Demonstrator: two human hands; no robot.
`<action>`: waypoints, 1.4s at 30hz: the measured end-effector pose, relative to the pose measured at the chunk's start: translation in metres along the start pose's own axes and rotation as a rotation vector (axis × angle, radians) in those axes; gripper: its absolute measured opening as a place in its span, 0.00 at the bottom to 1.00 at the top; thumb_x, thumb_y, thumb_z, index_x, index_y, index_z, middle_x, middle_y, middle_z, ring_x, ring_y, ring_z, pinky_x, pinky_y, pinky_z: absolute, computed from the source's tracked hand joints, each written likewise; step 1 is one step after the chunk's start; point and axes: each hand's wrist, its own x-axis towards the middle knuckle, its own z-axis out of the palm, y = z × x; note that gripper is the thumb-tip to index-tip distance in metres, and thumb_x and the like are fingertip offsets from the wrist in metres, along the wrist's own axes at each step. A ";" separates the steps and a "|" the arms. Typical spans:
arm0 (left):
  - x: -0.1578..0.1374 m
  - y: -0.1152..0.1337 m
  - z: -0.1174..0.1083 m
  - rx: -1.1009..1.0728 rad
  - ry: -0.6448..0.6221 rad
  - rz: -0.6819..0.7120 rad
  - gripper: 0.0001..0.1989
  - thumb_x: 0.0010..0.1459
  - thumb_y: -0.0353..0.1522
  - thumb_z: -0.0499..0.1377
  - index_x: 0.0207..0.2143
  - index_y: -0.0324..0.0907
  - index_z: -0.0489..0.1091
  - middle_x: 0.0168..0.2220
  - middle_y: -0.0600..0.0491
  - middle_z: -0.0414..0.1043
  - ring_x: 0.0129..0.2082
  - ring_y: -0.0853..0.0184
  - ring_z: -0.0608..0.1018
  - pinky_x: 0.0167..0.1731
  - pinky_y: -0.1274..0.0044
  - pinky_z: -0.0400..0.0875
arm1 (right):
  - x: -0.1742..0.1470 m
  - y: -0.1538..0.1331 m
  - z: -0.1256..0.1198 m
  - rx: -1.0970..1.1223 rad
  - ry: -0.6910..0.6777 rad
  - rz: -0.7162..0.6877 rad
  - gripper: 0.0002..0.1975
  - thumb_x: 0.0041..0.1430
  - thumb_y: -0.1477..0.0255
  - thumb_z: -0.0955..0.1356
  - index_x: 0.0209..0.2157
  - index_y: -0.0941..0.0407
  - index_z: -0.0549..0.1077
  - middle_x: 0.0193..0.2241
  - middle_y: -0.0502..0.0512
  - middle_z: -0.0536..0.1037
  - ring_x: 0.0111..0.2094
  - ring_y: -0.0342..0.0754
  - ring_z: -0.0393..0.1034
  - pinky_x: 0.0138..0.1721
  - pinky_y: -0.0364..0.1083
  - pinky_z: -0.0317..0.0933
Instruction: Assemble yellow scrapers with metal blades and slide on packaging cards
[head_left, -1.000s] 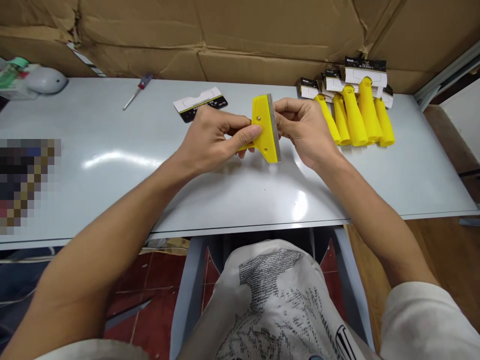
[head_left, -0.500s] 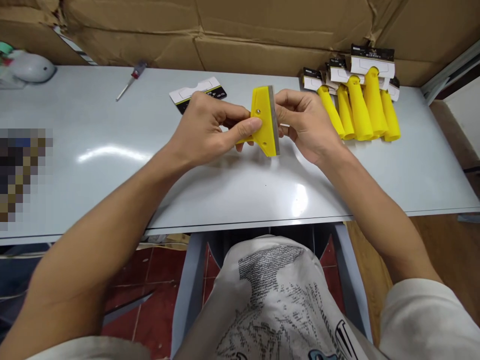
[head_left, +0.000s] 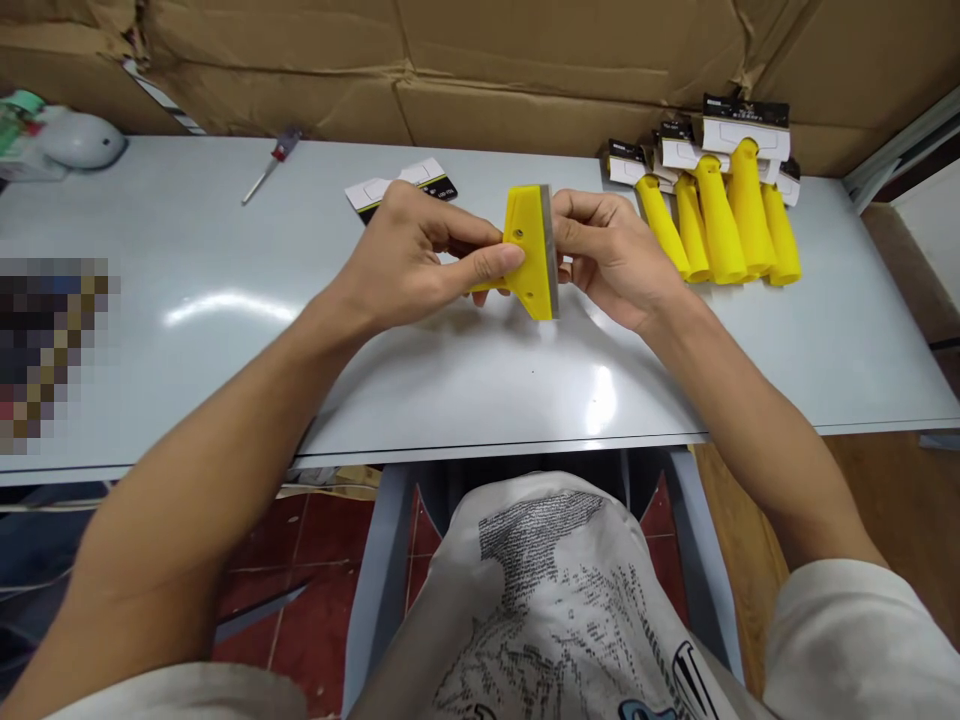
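Left hand (head_left: 409, 262) gripping yellow scraper (head_left: 531, 250), right hand (head_left: 611, 258) at its metal blade edge, packaged scrapers (head_left: 712, 205) far right on grey table (head_left: 225, 340)

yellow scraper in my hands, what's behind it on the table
Behind the yellow scraper, black-and-white cards lie on the grey table, partly covered by the left hand. How many cards lie there cannot be seen. The scraper's handle is mostly hidden inside that hand.

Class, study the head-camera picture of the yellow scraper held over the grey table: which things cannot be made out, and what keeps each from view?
- Scraper handle: head view, hidden inside the left hand.
- Right hand fingertips: head view, behind the scraper's blade.
- Patch at the left edge: pixelated, contents unreadable.
- Print on the packaging cards: too small to read.
- Card on the table: partly covered by the left hand.
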 end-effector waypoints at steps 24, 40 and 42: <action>0.010 -0.032 0.015 -0.332 0.199 -0.044 0.38 0.48 0.61 0.82 0.44 0.53 0.65 0.33 0.62 0.86 0.29 0.63 0.86 0.25 0.65 0.85 | -0.001 0.001 -0.005 -0.151 -0.002 -0.150 0.16 0.58 0.59 0.82 0.32 0.53 0.77 0.34 0.49 0.80 0.36 0.44 0.67 0.39 0.48 0.61; 0.026 -0.072 0.003 -0.418 0.371 -0.085 0.35 0.42 0.64 0.83 0.40 0.54 0.78 0.40 0.56 0.86 0.34 0.59 0.84 0.32 0.53 0.89 | 0.004 0.010 -0.018 -1.327 0.093 -0.058 0.13 0.71 0.76 0.71 0.50 0.55 0.89 0.50 0.62 0.85 0.43 0.55 0.76 0.45 0.53 0.61; 0.027 -0.074 0.003 -0.409 0.363 -0.139 0.37 0.38 0.65 0.83 0.40 0.55 0.77 0.41 0.55 0.86 0.39 0.53 0.86 0.33 0.50 0.89 | 0.004 0.013 -0.013 -1.368 0.060 -0.046 0.15 0.72 0.77 0.69 0.48 0.54 0.89 0.50 0.61 0.86 0.45 0.56 0.77 0.42 0.52 0.57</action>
